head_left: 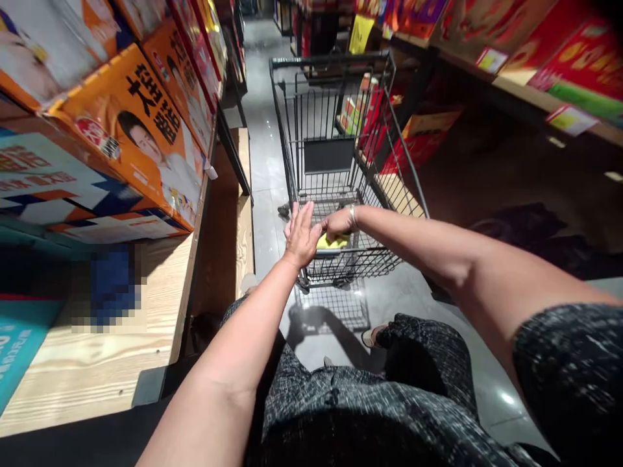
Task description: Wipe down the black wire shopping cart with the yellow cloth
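A black wire shopping cart (329, 155) stands in front of me on the grey floor. My right hand (339, 224), a bracelet on its wrist, is closed on a yellow cloth (332, 242) at the cart's near end. The cloth lies partly under the fingers, close to the cart's near bar. My left hand (302, 235) is open beside it, fingers stretched forward at the near left corner. Its fingertips come close to my right hand; whether it touches the bar, I cannot tell.
Orange printed boxes (131, 136) are stacked on a wooden shelf (111, 357) at left. Red packages (579, 71) fill the shelf at right, above price tags (572, 120). A tiled aisle (263, 84) runs ahead. My shoe (370, 337) is behind the cart.
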Motion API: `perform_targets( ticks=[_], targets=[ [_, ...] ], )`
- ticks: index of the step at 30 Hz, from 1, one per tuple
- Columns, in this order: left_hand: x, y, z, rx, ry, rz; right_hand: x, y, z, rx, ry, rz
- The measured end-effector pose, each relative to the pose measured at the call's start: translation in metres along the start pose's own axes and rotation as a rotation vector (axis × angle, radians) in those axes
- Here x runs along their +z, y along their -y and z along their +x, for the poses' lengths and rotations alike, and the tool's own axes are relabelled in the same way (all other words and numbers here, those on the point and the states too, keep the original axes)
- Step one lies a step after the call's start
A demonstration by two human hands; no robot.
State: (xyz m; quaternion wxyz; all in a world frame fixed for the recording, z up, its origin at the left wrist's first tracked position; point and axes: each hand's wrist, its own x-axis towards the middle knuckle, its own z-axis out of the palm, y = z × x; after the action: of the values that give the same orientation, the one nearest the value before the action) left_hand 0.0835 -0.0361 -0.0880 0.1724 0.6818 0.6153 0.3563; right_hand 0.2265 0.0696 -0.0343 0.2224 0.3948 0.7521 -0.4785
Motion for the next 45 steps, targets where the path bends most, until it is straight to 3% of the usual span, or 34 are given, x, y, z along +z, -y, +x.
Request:
perform_targets(
  ticks=[2,6,9,13,17,21,25,28,31,34,37,40,42,45],
  targets=[
    [-0.011,0.005,0.002,0.018,0.124,0.020,0.010,-0.001,-0.018,-0.036,-0.171,-0.133],
    [-0.045,0.010,0.013,0.189,0.387,0.201,0.057,-0.029,-0.059,-0.114,-0.840,-0.276],
    [-0.063,0.006,0.019,0.373,0.473,0.336,0.085,-0.048,-0.067,-0.102,-1.073,-0.311],
    [-0.061,-0.008,0.016,0.466,0.420,0.427,0.094,-0.062,-0.066,-0.189,-1.140,-0.300],
    [-0.034,-0.038,0.002,0.452,0.396,0.498,0.091,-0.096,-0.081,-0.316,-1.156,-0.266],
    [0.019,-0.098,-0.017,0.352,0.371,0.515,0.084,-0.157,-0.115,-0.398,-1.191,-0.213],
    [0.080,-0.173,-0.038,0.250,0.453,0.502,0.067,-0.226,-0.158,-0.312,-1.230,-0.108],
    [0.095,-0.209,-0.048,0.417,0.592,0.403,0.047,-0.276,-0.192,-0.226,-1.260,-0.058],
    [0.070,-0.210,-0.038,0.537,0.569,0.318,0.021,-0.310,-0.219,-0.129,-1.360,-0.034],
    [0.008,-0.181,-0.008,0.389,0.413,0.392,0.002,-0.305,-0.222,-0.079,-1.444,-0.017],
    [-0.069,-0.137,0.023,0.194,0.162,0.519,0.004,-0.255,-0.199,-0.148,-1.483,-0.017],
    [-0.136,-0.095,0.031,0.050,-0.095,0.645,0.029,-0.189,-0.165,-0.253,-1.472,-0.053],
    [-0.164,-0.075,0.019,0.028,-0.127,0.662,0.049,-0.158,-0.150,-0.228,-1.433,-0.110],
    [-0.177,-0.064,-0.013,0.237,0.002,0.598,0.070,-0.146,-0.146,-0.089,-1.454,-0.166]
  ],
)
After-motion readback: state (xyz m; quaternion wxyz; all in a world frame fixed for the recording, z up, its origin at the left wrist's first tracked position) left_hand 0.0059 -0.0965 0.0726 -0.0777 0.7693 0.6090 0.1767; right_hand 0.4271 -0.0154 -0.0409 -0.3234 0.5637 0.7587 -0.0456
